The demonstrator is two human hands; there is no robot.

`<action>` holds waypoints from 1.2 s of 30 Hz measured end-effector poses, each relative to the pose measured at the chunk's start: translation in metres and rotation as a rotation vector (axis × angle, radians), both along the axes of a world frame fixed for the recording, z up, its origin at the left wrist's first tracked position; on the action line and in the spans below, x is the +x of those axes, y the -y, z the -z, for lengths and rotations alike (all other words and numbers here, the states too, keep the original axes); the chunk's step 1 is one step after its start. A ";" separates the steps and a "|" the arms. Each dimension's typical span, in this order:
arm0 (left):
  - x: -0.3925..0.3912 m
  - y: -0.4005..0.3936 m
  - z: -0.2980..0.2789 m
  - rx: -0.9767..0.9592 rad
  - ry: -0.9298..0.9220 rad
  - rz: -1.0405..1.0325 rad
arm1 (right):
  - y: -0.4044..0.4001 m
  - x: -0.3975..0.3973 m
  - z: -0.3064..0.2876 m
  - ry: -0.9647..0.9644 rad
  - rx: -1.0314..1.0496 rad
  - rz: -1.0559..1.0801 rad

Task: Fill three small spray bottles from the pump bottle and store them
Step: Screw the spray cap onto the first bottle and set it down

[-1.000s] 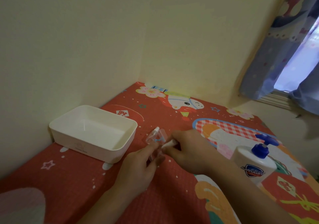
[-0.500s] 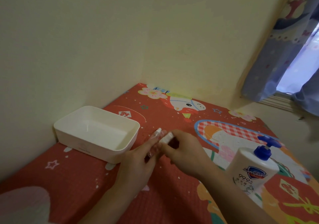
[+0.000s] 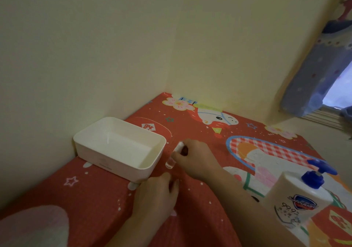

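Clear spray bottle (image 3: pixel 174 156) | tilted, cap up-right (away) | right hand (image 3: pixel 196 158) grips

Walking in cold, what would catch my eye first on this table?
Probably the bright red cartoon tablecloth filling the corner by the wall. On it, the right hand grips a small clear spray bottle beside a white tray, the left hand just below. A white pump bottle with a blue pump stands at the right.
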State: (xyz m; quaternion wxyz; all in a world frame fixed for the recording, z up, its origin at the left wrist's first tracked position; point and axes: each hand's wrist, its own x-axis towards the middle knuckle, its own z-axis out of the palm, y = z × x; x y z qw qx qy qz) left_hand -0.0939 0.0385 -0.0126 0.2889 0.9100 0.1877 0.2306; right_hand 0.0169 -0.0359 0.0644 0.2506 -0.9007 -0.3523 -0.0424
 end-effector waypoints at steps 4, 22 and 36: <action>0.001 -0.002 0.004 -0.042 0.024 0.037 | -0.016 0.006 0.010 0.009 -0.032 -0.012; 0.007 -0.009 0.012 -0.118 0.131 0.020 | -0.020 0.018 0.018 -0.028 -0.089 -0.050; 0.006 -0.004 0.009 -0.167 0.184 0.091 | 0.042 0.042 0.049 -0.034 -0.128 0.361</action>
